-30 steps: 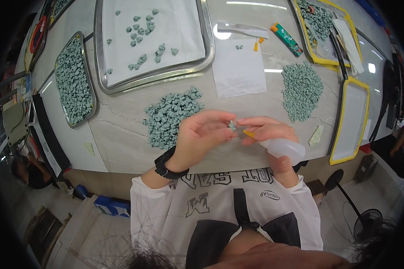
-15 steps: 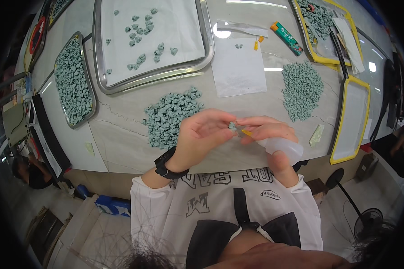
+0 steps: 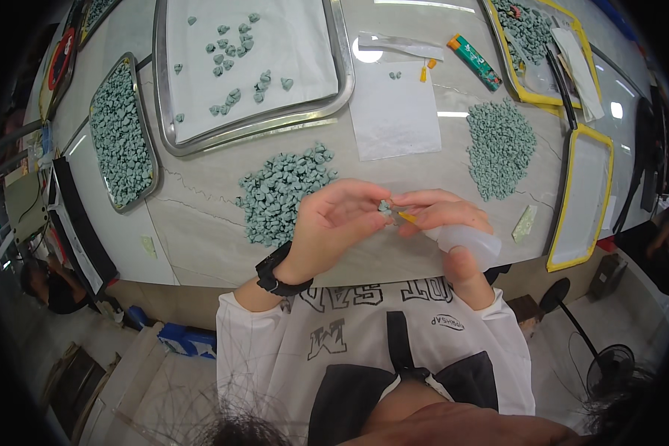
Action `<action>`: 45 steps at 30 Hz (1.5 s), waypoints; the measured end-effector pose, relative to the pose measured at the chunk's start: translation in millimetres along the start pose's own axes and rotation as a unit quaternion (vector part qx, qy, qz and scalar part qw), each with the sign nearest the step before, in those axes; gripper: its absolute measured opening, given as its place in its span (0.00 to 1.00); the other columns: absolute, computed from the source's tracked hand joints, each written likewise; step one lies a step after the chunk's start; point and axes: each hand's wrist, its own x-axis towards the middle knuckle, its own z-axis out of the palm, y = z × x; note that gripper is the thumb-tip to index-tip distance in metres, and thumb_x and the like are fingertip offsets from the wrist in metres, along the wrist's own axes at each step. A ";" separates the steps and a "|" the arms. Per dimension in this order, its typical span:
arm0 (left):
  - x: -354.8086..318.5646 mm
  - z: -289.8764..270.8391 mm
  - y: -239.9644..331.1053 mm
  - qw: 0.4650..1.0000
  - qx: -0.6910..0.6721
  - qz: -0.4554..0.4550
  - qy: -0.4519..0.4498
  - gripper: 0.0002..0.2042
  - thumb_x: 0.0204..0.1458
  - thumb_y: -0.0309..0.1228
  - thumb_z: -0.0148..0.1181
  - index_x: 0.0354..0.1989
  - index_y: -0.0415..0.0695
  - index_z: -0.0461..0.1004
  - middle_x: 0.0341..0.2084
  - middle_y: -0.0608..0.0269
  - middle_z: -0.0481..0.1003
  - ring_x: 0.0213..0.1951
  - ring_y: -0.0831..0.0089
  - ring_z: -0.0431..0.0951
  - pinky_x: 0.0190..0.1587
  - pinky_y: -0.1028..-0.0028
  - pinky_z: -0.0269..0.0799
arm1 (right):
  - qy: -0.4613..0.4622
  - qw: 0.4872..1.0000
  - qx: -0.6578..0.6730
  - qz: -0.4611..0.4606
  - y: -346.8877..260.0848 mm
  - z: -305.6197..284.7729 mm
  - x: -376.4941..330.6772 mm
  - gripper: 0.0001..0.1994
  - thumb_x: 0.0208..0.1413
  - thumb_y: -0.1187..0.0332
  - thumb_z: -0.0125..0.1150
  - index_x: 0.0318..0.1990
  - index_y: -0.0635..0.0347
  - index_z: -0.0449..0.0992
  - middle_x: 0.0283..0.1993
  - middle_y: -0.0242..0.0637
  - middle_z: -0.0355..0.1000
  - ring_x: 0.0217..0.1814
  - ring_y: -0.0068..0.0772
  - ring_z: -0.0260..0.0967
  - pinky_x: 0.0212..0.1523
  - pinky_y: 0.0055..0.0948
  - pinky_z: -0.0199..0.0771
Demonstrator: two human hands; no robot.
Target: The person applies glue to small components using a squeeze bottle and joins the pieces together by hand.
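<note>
The left hand (image 3: 334, 223) pinches one small grey-green piece (image 3: 384, 207) between thumb and fingertips, its fingers closed on it and holding it up off the desk (image 3: 201, 223). The right hand (image 3: 450, 223) is wrapped around a soft white squeeze bottle (image 3: 464, 244), fingers clamped on its body, and the bottle's yellow nozzle (image 3: 407, 218) points straight at the piece, its tip touching it or very nearly so (too small to tell which).

Judging by this, the step in hand is dosing a single piece from the bottle. The next move would call for a gentle, brief squeeze while the left fingers keep the piece steady against the tip, then a place to set it down.

Just beyond the left fingertips lies a loose heap of the same pieces (image 3: 282, 193); further out from the fingers sits a large steel tray (image 3: 334, 67) with a white liner and a few scattered pieces. Beyond the right fingers is a white paper sheet (image 3: 394, 119), and off to their outer side a second heap (image 3: 502, 145). Well to the left of the left hand, a smaller steel tray (image 3: 150, 160) is filled with pieces. A black watch (image 3: 273, 273) sits on the left wrist.
</note>
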 end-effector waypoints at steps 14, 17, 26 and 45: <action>1.6 0.8 2.2 1.000 0.014 -0.015 0.009 0.13 0.53 0.18 0.56 0.48 0.34 0.70 0.42 0.55 0.75 0.41 0.71 0.78 0.44 0.75 0.74 | -0.005 1.000 -0.017 -0.015 -7.0 -11.1 -4.5 0.17 0.52 0.59 0.57 0.39 0.66 0.73 0.37 0.45 0.76 0.40 0.44 0.75 0.38 0.35 0.76; 2.3 2.2 3.2 0.999 0.020 -0.014 0.028 0.12 0.53 0.19 0.55 0.47 0.34 0.70 0.41 0.54 0.76 0.38 0.72 0.78 0.43 0.75 0.74 | -0.064 0.923 -0.371 -0.076 -10.3 -24.6 7.7 0.18 0.41 0.72 0.63 0.43 0.63 0.73 0.38 0.40 0.73 0.43 0.44 0.71 0.40 0.35 0.71; 1.3 4.0 6.3 0.999 0.032 0.002 0.029 0.12 0.53 0.20 0.53 0.47 0.35 0.70 0.39 0.54 0.76 0.37 0.73 0.78 0.41 0.76 0.73 | -0.119 0.832 -0.541 -0.038 -15.2 -45.0 15.5 0.19 0.34 0.79 0.63 0.40 0.59 0.77 0.38 0.36 0.70 0.45 0.41 0.66 0.42 0.34 0.66; -2.2 7.0 5.2 1.000 0.021 -0.013 -0.007 0.12 0.52 0.18 0.54 0.46 0.34 0.70 0.40 0.53 0.75 0.36 0.73 0.77 0.40 0.75 0.73 | -0.083 0.772 -0.631 -0.012 -7.7 -75.4 49.1 0.06 0.45 0.74 0.63 0.29 0.58 0.71 0.34 0.34 0.64 0.42 0.37 0.61 0.46 0.35 0.58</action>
